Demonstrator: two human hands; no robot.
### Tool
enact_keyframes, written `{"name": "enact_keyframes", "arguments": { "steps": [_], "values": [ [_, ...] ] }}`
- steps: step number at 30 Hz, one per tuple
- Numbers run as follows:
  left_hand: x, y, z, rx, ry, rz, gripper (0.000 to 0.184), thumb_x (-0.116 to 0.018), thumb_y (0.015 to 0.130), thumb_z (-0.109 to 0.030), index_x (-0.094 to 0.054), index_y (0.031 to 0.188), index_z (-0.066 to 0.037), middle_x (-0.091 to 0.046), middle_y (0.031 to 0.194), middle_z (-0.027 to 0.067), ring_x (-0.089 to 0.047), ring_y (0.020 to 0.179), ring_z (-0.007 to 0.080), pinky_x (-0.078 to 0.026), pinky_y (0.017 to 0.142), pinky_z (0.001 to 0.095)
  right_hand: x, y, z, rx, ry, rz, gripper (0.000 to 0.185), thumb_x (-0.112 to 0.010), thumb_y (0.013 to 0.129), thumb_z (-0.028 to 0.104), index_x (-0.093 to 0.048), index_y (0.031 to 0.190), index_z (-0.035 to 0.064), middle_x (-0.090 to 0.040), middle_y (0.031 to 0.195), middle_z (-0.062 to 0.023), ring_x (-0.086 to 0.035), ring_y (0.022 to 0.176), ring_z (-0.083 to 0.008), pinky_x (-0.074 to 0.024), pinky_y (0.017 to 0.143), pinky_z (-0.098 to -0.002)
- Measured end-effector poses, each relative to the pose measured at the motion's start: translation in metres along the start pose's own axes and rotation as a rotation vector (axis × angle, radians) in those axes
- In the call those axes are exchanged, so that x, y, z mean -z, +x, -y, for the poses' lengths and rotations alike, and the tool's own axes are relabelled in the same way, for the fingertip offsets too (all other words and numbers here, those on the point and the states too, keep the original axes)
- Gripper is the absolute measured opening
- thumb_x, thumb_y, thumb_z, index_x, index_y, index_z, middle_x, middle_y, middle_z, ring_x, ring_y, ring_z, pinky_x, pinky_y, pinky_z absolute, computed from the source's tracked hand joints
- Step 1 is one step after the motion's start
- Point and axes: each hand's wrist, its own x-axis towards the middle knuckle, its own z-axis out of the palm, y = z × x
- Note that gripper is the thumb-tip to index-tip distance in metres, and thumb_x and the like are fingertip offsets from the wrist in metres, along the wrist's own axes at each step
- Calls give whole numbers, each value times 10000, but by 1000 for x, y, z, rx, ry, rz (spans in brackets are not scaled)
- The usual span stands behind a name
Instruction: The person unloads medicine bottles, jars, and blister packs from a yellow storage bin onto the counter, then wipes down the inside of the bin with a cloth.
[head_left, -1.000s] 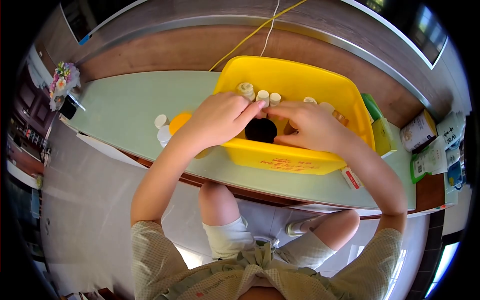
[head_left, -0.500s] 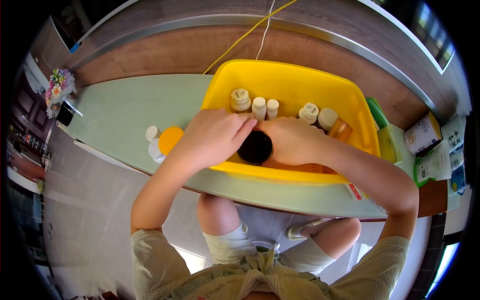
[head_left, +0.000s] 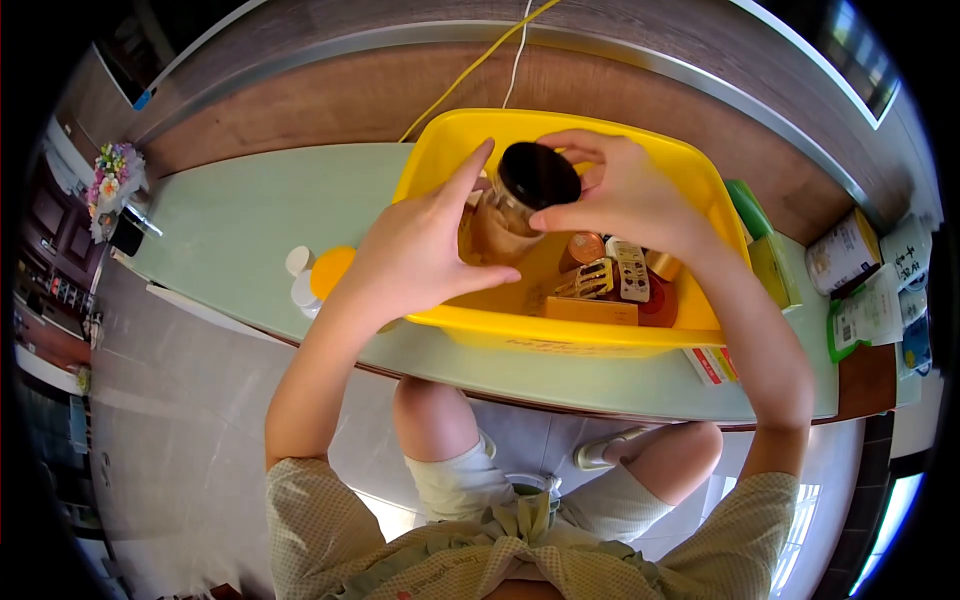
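Observation:
In the head view, a clear jar with a black lid (head_left: 540, 175) is tilted over the yellow plastic tub (head_left: 590, 343). My right hand (head_left: 625, 195) grips it by the lid, thumb in front and fingers behind. To the jar's left is my left hand (head_left: 415, 245), open, with thumb and fingers spread wide around that side; whether it touches the glass I cannot tell. Lying in the tub under my right hand are an orange box (head_left: 590, 311), a gold-and-black striped item (head_left: 588, 280) and a pale pack with dark marks (head_left: 632, 270). My hands and the jar hide the tub's back part.
Left of the tub stand white bottles (head_left: 300, 262) and a yellow-orange lid (head_left: 332, 272). Green boxes (head_left: 772, 270), a large can (head_left: 845, 255) and a white-green pouch (head_left: 865, 320) sit at the right. A red-white box (head_left: 710, 365) lies by the table's front edge. Flowers (head_left: 117, 175) stand far left.
The black-lidded jar has gone up and back, away from the tub's front rim, with my right hand on it. My left hand has spread open. More items show in the tub's front right.

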Motion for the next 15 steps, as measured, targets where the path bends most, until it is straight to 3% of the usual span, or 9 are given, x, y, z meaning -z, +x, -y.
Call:
{"name": "enact_keyframes", "arguments": {
  "steps": [2,3,5,8,9,13,15],
  "values": [
    [2,1,-2,56,-12,19,948,-823,643,-369,-354,1403,-51,-633,1112,192,-637,864,371,-508,751,403,8,-6,16,-34,77,-21,742,-843,608,340,-592,1191,-44,-675,1016,-158,-649,792,-192,-510,747,-292],
    [2,1,-3,32,-24,-6,940,-827,639,-365,-362,1393,-50,-629,1119,196,-633,899,371,-507,775,399,9,-4,12,50,88,-64,733,-850,624,306,-582,1212,-40,-676,1008,-116,-629,776,-128,-505,719,-261],
    [4,0,-5,-14,-48,-59,925,-834,629,-358,-379,1372,-48,-622,1133,205,-626,968,369,-504,825,392,14,-6,15,81,143,-112,710,-849,633,278,-585,1211,-38,-677,1014,-99,-625,779,-112,-506,714,-254],
    [8,1,-8,78,-253,10,923,-864,614,-211,-376,1376,-28,-564,1238,162,-572,1124,300,-440,981,358,15,-15,28,142,266,-168,632,-827,688,200,-581,1227,-20,-669,1054,-73,-614,825,-86,-496,746,-233],
    [6,2,-6,53,-338,-29,875,-862,623,-168,-406,1354,-18,-570,1227,139,-567,1125,253,-433,982,346,14,-16,32,166,301,-190,624,-822,699,193,-577,1233,-18,-666,1066,-73,-612,840,-86,-493,759,-231],
    [10,-3,-3,23,-539,-109,800,-855,643,-122,-448,1322,-13,-569,1226,116,-539,1153,197,-419,991,324,6,-25,39,232,340,-285,621,-802,744,193,-544,1267,-19,-647,1127,-73,-596,920,-88,-475,820,-227],
    [4,-8,3,-30,-534,-248,794,-861,638,-182,-468,1306,-9,-585,1211,114,-558,1126,204,-431,974,323,-3,-32,42,258,388,-335,620,-784,765,186,-522,1288,-21,-634,1157,-79,-587,953,-93,-463,849,-230]
  ]
}}
